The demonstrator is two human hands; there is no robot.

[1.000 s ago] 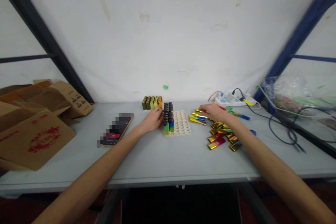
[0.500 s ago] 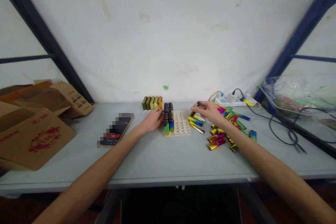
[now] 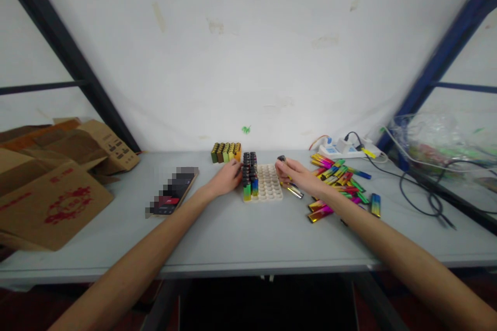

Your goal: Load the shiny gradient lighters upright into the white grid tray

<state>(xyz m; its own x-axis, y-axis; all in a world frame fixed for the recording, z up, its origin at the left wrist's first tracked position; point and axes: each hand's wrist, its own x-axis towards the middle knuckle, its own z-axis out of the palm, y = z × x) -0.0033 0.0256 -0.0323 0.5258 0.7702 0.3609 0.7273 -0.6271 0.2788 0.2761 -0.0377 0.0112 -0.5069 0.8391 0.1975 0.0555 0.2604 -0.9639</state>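
Observation:
A cream tray (image 3: 267, 186) with rows of round holes lies mid-table. Upright lighters (image 3: 248, 178) with black tops fill its left columns. My left hand (image 3: 227, 178) is at the tray's left side, fingers curled against the lighters; what they hold, if anything, is hidden. To the right of the tray, my right hand (image 3: 297, 175) pinches a lighter (image 3: 281, 158) upright, its dark top showing above the fingers. Below that hand, a silver-and-gold lighter (image 3: 295, 192) lies on the table. A pile of shiny coloured lighters (image 3: 330, 178) spreads farther right, partly behind my right forearm.
A block of upright lighters (image 3: 225, 152) stands near the wall. On the left are a phone (image 3: 174, 191) and open cardboard boxes (image 3: 58, 196). A power strip (image 3: 345, 150), black cable (image 3: 421, 209) and clear plastic bag (image 3: 435, 139) occupy the right side.
My right hand has moved left to the tray's right edge, and the lighter in it now stands more upright. My left hand has stayed in place.

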